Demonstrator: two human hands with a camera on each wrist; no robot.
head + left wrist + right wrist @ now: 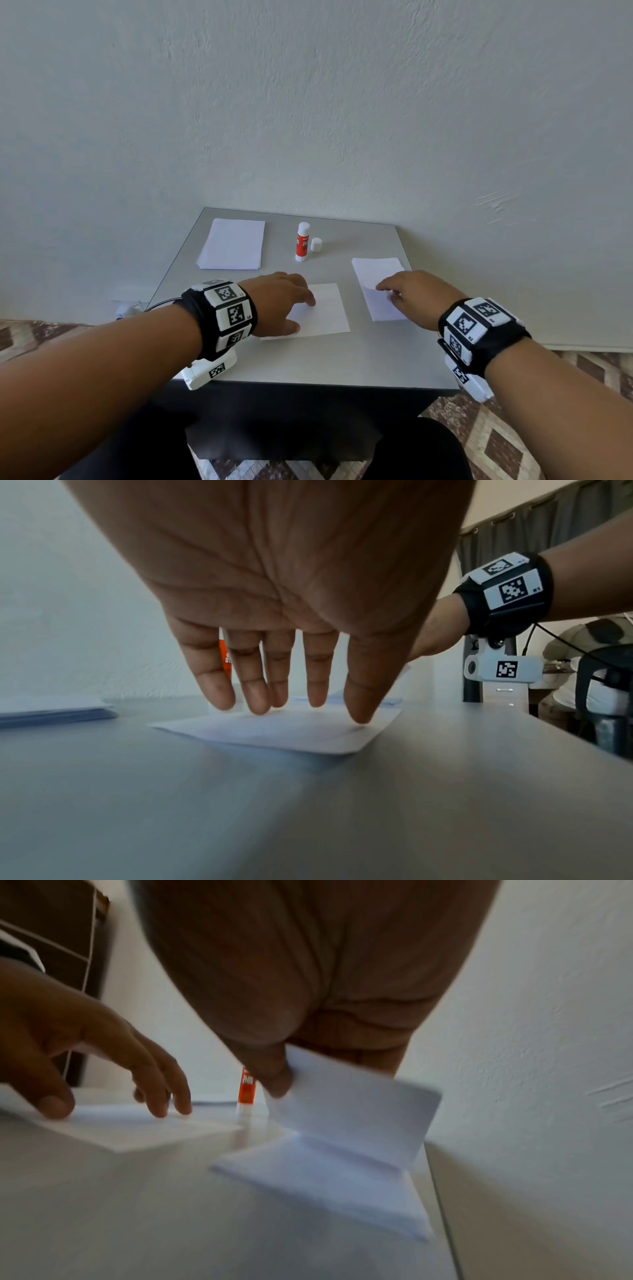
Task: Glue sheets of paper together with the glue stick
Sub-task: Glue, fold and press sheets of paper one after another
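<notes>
Two hands low: left hand flat on sheet, right hand pinching paper.

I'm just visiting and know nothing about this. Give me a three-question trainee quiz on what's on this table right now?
1. True or false: the glue stick stands upright with its cap off beside it.
2. Which hand lifts a sheet's edge? A) left hand B) right hand
3. Fill in: the left hand's fingers press flat on a single ____.

Key: 1 true; 2 B; 3 sheet.
</notes>
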